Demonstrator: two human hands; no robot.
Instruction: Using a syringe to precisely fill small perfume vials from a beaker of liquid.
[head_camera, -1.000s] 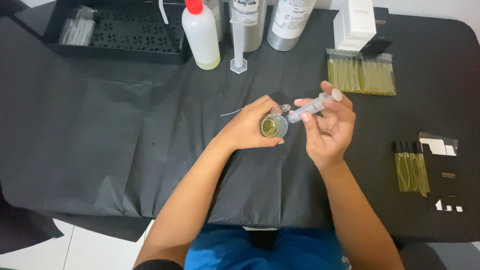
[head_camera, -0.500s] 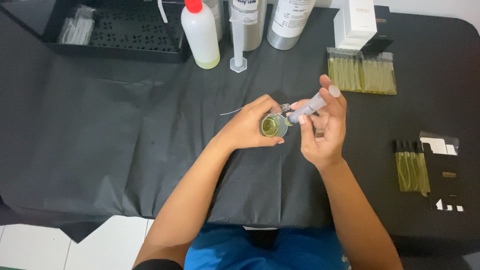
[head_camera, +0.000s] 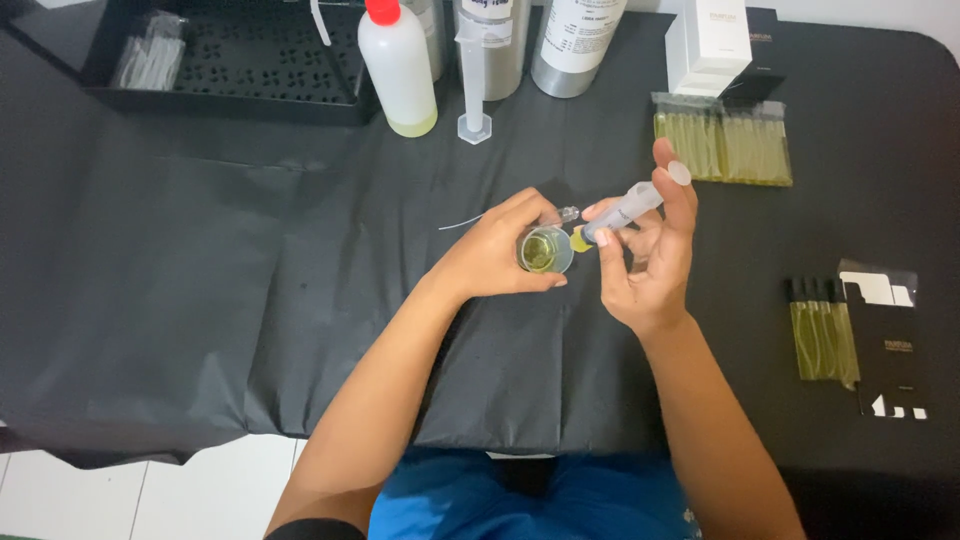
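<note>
Above the right hand (head_camera: 645, 255): a white box (head_camera: 708, 45), upright, and just below it two clear flat packets of yellow-filled tubes (head_camera: 722, 148). Right of that hand: a third packet of yellow tubes (head_camera: 822, 340) beside a black card sleeve (head_camera: 888, 340) with white marks. Grasped in the right hand: a clear syringe (head_camera: 625, 210), long axis slanting from upper right down to lower left, tip pointing at a small cup (head_camera: 545, 250) of yellow liquid. Clasped round that cup on the black tabletop (head_camera: 200, 280): the left hand (head_camera: 495, 255). Above the left hand: a white bottle (head_camera: 398, 68) with red cap, yellow liquid at its base, a measuring cylinder (head_camera: 472, 70), a black tray (head_camera: 230, 65).
</note>
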